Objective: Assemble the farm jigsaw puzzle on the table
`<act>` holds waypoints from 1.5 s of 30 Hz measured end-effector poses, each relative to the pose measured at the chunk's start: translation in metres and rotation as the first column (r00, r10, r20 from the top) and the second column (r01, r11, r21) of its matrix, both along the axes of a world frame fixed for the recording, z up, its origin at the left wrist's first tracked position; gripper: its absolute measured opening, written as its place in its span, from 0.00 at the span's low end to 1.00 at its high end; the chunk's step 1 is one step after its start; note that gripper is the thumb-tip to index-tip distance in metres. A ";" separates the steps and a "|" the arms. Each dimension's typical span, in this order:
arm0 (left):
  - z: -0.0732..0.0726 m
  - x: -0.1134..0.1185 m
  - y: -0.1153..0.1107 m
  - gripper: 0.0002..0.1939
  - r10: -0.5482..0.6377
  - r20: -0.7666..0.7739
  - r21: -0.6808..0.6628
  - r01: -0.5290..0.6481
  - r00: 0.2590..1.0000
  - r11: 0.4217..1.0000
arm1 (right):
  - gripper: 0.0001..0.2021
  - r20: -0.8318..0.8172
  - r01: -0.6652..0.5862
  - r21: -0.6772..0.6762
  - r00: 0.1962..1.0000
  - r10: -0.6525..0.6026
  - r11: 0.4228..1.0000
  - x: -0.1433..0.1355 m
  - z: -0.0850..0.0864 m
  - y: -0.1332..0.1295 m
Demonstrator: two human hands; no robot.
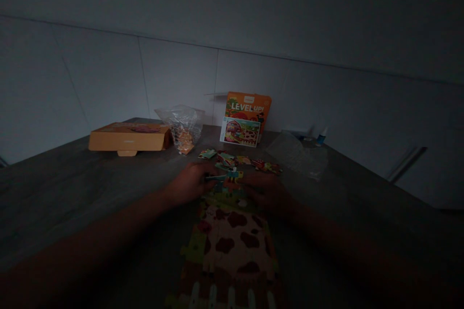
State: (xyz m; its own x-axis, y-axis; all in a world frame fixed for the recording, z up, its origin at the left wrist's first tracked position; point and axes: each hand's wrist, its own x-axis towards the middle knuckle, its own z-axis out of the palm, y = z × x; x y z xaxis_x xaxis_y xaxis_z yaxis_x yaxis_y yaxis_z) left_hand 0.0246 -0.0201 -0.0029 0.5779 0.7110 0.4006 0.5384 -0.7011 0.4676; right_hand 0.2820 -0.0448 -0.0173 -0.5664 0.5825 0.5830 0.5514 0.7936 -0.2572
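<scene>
A partly joined puzzle (235, 241) with a spotted cow and a white fence lies on the dark grey table. At its far edge my left hand (191, 183) is closed on a puzzle piece (216, 178) that sticks out from its fingertips. My right hand (266, 192) rests at the right of the same edge, its fingers reaching to a blue and yellow piece (235, 174); dimness hides whether it grips anything. Several loose pieces (226, 158) lie just beyond both hands.
An orange box (128, 139) lies at the back left, beside a clear bag of pieces (184, 130). An orange "LEVEL UP!" box (264, 106) stands behind a picture card (241, 132). Crumpled clear plastic (300, 154) and a small bottle (321, 137) are at the right.
</scene>
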 end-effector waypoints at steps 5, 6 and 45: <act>-0.002 0.000 0.000 0.06 -0.177 -0.012 -0.008 0.177 0.984 0.984 | 0.16 0.012 -0.040 -0.078 0.999 0.041 0.996 -0.002 0.002 -0.004; -0.003 0.000 0.000 0.07 -0.215 -0.014 -0.011 0.215 0.976 0.977 | 0.17 0.008 -0.044 -0.093 0.999 0.045 0.995 -0.004 0.003 -0.006; -0.008 0.022 0.004 0.30 0.124 0.004 0.341 -0.117 0.992 0.933 | 0.20 -0.221 0.517 -0.213 0.801 -0.556 0.829 0.036 -0.005 0.034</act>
